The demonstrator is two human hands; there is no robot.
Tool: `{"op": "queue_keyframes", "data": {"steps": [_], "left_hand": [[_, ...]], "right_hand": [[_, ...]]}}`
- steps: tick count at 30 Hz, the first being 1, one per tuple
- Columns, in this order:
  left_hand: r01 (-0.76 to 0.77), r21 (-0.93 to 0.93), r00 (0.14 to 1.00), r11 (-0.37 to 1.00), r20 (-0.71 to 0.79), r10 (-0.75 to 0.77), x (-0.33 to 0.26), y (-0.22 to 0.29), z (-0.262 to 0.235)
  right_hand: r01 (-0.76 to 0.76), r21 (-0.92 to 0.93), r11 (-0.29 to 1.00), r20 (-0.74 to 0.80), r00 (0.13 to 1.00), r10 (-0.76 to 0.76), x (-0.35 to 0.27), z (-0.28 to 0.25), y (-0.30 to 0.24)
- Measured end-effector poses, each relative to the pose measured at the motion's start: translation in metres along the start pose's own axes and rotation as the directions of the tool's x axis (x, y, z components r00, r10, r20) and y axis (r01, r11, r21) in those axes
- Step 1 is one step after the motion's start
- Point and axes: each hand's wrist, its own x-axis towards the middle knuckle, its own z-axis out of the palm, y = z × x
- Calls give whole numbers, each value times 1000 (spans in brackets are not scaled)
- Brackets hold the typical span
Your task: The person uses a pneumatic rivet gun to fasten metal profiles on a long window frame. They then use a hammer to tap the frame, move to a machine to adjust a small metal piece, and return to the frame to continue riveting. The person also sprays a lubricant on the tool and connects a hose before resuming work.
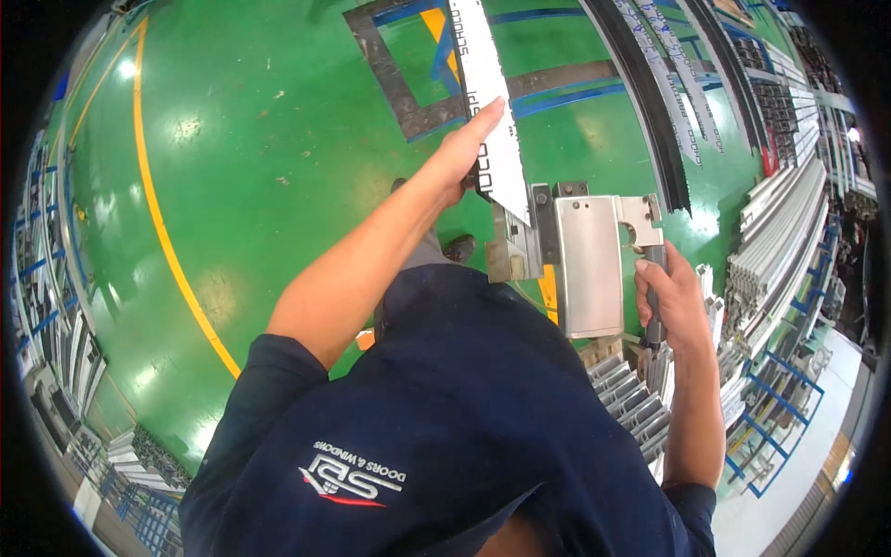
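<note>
My left hand (471,147) lies flat against a long white aluminium profile (489,102) and holds it where its near end enters a metal press (587,265). The profile runs away from me over the green floor. My right hand (670,302) is wrapped around the dark lever handle (653,278) on the right side of the press. The press has a plain silver box-shaped cover and a dark jaw block on its left, where the profile's end sits.
Long dark and white profiles (664,102) lie on the floor (260,167) to the right. Racks of stacked silver profiles (780,251) stand at the right, more racks (46,306) along the left. A yellow line (167,241) crosses the floor. Cut profile pieces (636,399) lie under the press.
</note>
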Motion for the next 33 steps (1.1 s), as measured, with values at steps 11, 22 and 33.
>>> {"op": "queue_keyframes", "data": {"steps": [11,22,33], "left_hand": [[44,193,994,980,-103,-24,-32,15,5],[19,201,995,979,94,-39,-50,56,10],[-64,199,987,978,156,33,-75,112,39]], "right_hand": [[-46,182,982,73,997,33,2,2,44],[-3,216,976,176,984,-36,-11,-31,4],[69,345,936,72,992,-100,-19,-45,-48]]}}
